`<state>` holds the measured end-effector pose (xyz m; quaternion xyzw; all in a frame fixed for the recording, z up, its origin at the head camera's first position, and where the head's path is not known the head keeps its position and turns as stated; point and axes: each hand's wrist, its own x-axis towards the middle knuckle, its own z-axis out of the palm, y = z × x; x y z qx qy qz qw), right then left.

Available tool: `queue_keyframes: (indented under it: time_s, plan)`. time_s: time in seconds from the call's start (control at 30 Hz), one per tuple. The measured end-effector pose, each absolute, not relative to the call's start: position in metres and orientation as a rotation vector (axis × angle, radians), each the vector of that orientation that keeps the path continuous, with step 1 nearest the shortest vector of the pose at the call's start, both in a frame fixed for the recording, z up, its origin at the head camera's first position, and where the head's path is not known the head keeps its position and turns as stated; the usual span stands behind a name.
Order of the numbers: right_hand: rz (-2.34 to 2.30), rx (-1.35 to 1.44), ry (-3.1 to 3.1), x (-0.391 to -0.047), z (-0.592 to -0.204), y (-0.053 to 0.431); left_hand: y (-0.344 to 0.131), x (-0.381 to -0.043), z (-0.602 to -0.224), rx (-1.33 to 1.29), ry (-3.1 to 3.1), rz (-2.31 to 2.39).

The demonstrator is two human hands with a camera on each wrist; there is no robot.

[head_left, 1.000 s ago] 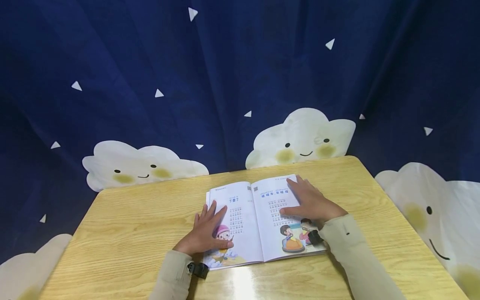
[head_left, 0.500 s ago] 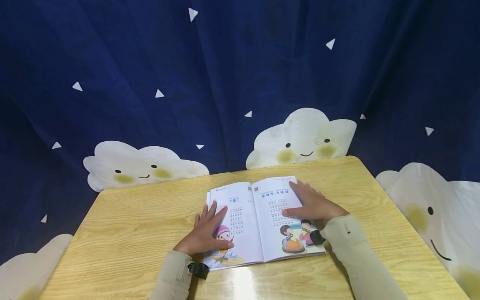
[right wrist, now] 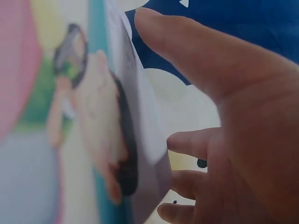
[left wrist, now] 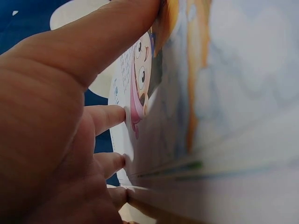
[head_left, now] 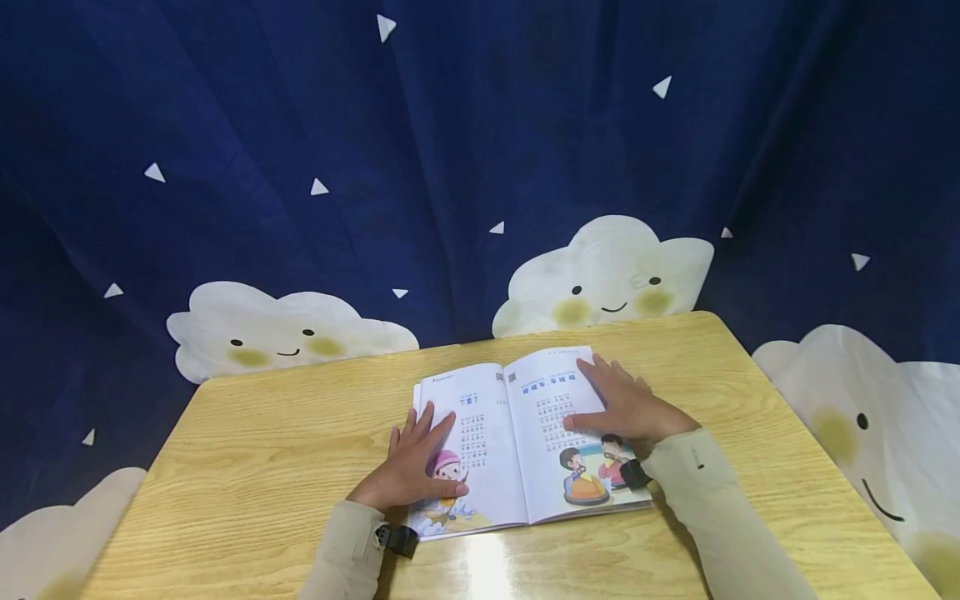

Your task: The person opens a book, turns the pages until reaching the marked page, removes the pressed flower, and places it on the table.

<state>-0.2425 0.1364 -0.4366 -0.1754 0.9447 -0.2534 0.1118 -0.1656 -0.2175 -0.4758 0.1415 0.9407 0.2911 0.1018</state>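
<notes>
An open picture book (head_left: 495,492) lies on the wooden table, printed with text and cartoon children on both pages. My left hand (head_left: 411,467) rests with spread fingers on the left page, its thumb beside the child in a pink hat. In the left wrist view that thumb and the fingertips (left wrist: 117,113) touch the paper. My right hand (head_left: 626,407) lies over the outer edge of the right page, fingers spread. In the right wrist view, its fingertips (right wrist: 180,141) are at the page's edge, and the thumb looks lifted off the paper.
The wooden table (head_left: 277,450) extends on both sides of the book. Behind it hangs a dark blue curtain (head_left: 450,167) with white triangles and smiling clouds (head_left: 607,258). A black strap (head_left: 396,540) sits at my left wrist.
My right hand shifts slightly at the right page, and that page's upper edge dips and then lifts a little. The left hand stays where it was.
</notes>
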Motion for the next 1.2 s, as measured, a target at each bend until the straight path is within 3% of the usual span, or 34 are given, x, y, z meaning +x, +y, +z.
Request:
queue_keyframes:
  time_s: [0.2, 0.77, 1.2]
  plan:
    - [-0.740, -0.566, 2.786, -0.241, -0.432, 0.135, -0.218, -0.166, -0.477, 0.416, 2.778, 0.855]
    - [-1.334, -0.487, 2.401, -0.235, -0.412, 0.131, -0.218, -0.166, -0.476, 0.422, 2.773, 0.856]
    - [-1.353, -0.882, 2.633, -0.226, -0.410, 0.107, -0.220, -0.167, -0.479, 0.424, 2.776, 0.839]
